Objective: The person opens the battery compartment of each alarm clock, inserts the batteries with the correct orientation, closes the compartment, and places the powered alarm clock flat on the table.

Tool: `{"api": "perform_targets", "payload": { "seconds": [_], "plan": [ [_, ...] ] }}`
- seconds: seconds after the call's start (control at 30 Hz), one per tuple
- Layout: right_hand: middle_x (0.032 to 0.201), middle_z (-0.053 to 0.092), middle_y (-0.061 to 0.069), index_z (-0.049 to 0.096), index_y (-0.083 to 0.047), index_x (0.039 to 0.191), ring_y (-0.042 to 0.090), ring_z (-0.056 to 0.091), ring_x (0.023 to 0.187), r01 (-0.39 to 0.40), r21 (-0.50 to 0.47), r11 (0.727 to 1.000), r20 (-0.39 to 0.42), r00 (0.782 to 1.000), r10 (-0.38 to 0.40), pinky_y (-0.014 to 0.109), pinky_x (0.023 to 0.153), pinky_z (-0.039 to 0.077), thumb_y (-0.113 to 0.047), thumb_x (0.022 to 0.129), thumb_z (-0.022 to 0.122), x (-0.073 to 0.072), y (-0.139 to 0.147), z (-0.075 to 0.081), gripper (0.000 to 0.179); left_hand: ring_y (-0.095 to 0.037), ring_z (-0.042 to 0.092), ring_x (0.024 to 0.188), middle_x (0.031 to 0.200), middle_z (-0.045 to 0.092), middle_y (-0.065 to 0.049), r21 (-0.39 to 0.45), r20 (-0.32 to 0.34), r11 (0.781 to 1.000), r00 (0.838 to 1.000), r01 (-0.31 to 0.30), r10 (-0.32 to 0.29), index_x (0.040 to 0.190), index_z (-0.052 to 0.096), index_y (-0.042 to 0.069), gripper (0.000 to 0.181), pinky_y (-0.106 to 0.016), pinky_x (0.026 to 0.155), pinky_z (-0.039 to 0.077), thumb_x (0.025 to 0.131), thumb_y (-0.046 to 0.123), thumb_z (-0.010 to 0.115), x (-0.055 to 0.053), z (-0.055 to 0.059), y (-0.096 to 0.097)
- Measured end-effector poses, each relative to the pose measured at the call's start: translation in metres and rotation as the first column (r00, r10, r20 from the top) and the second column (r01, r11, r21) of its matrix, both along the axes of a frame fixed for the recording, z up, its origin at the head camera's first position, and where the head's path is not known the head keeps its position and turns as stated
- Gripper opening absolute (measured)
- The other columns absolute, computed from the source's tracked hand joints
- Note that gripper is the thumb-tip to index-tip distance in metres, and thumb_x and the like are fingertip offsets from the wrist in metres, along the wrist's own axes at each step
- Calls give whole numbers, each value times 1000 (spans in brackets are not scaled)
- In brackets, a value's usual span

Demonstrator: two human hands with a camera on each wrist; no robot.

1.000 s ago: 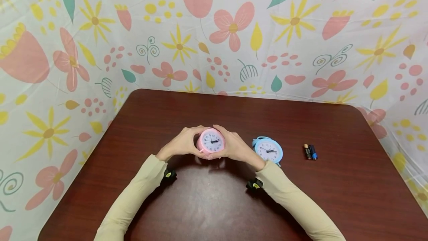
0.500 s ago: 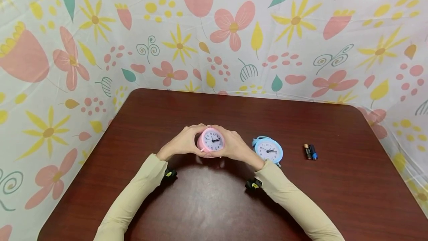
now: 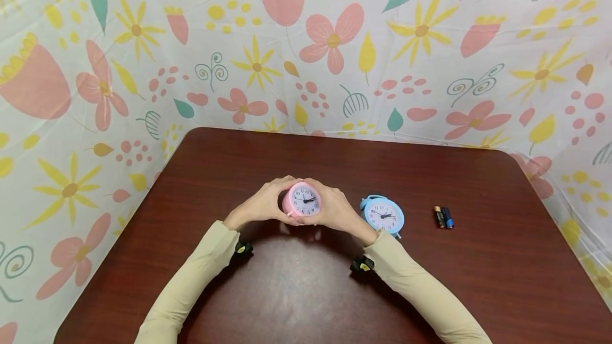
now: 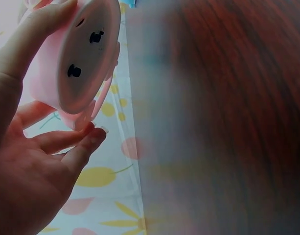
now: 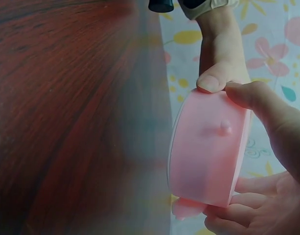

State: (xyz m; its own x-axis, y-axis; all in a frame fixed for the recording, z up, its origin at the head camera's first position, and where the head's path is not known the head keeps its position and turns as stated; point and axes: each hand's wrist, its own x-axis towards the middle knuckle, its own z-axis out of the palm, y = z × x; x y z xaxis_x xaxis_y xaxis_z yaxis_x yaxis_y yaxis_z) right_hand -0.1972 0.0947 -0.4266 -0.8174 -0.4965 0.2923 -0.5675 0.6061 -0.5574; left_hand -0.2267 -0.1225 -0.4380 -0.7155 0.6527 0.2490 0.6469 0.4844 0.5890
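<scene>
Both hands hold a pink alarm clock (image 3: 305, 200) above the middle of the table, its white dial facing up toward the head camera. My left hand (image 3: 260, 205) grips its left side, thumb below and fingers above. On the opposite side my right hand (image 3: 338, 207) grips it the same way. In the left wrist view the back of the pink clock (image 4: 88, 58) shows two black knobs. The right wrist view shows the pink clock's side (image 5: 208, 147) with a small peg, and both thumbs at one edge. A light blue alarm clock (image 3: 384, 214) lies beside my right wrist.
Two batteries (image 3: 443, 217) lie side by side on the dark brown table (image 3: 497, 269), right of the blue clock. A floral cloth (image 3: 334, 94) hangs behind the table and along its left and right sides.
The pink clock has tilted very slightly within the hands over the last second. Both hands keep their hold, and the blue clock and batteries stay where they were.
</scene>
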Motion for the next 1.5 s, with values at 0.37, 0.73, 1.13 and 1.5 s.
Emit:
{"api": "perform_targets", "payload": {
  "seconds": [0.37, 0.73, 1.13, 1.5],
  "plan": [
    [109, 67, 5, 54, -9, 130, 20, 63, 91, 21, -3, 1000, 4, 1000, -21, 37, 77, 52, -37, 64, 87, -1, 3, 2, 79, -24, 47, 131, 146, 45, -13, 22, 84, 997, 994, -71, 69, 149, 29, 9, 113, -45, 109, 38, 60, 36, 92, 4, -2, -2],
    [105, 67, 1, 55, -13, 129, 18, 63, 86, 71, -49, 996, 17, 997, -70, 33, 71, 50, -42, 63, 86, 0, 9, 3, 78, -21, 35, 141, 155, 33, -12, 142, 334, 986, 942, -84, 32, 156, 11, 15, 124, -46, 115, 30, 62, 28, 92, 5, -6, -3],
    [106, 68, 4, 54, -11, 130, 18, 62, 85, 81, -83, 993, 13, 997, -80, 32, 72, 50, -43, 64, 86, 3, 10, 3, 80, -19, 29, 143, 155, 29, -3, 236, 493, 970, 868, -65, -62, 155, 7, 12, 125, -46, 116, 26, 64, 24, 91, 3, -8, -2],
    [102, 68, 0, 55, -13, 128, 13, 61, 81, 55, -119, 991, 2, 998, -55, 28, 68, 51, -43, 66, 85, 5, 11, 3, 76, -23, 36, 135, 151, 32, -7, 223, 484, 974, 871, -29, -85, 154, 5, 4, 128, -45, 114, 28, 60, 11, 92, 1, -10, 5]
  ]
}}
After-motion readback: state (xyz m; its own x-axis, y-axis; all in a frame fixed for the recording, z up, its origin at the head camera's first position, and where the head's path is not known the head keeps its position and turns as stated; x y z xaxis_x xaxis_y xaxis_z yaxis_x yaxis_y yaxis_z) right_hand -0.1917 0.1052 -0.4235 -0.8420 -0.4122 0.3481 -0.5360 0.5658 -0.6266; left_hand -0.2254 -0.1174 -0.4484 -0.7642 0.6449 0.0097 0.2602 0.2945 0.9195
